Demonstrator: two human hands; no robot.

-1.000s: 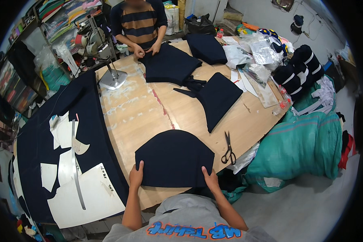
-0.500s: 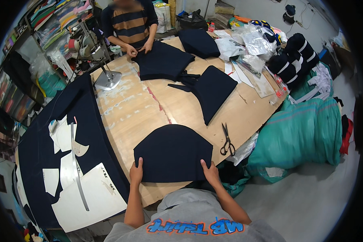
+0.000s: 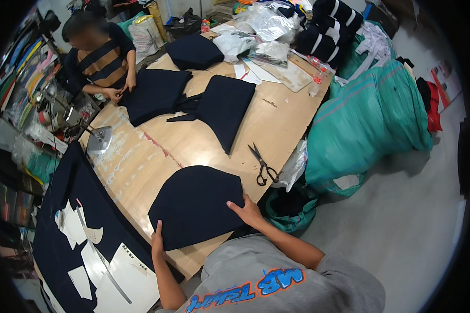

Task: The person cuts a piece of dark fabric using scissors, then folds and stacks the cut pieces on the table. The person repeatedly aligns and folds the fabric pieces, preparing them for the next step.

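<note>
At the wooden table's near edge: dome-topped navy fabric panel, gripped at both sides

Panel: flat, curved edge pointing away from the person. Left hand: grasping the panel's left edge, thumb on top, fingers mostly hidden. Right hand: grasping the right edge, thumb laid over the cloth.

Beyond the panel's right side: black-handled scissors, blades pointing away, on bare wood.

Farther across: pointed navy cut piece; to its left, thick navy stack; behind these, dark folded bundle. Co-worker in striped top, both hands close together at the stack's left edge.

Left side: broad navy cloth, bearing white pattern pieces and a long metal ruler laid across them. Near the cloth's far end: grey metal base plate.

Right side: bulging green sack, beside the table. Far right corner: heaped plastic bags; next to them, black rolls with white bands.
</note>
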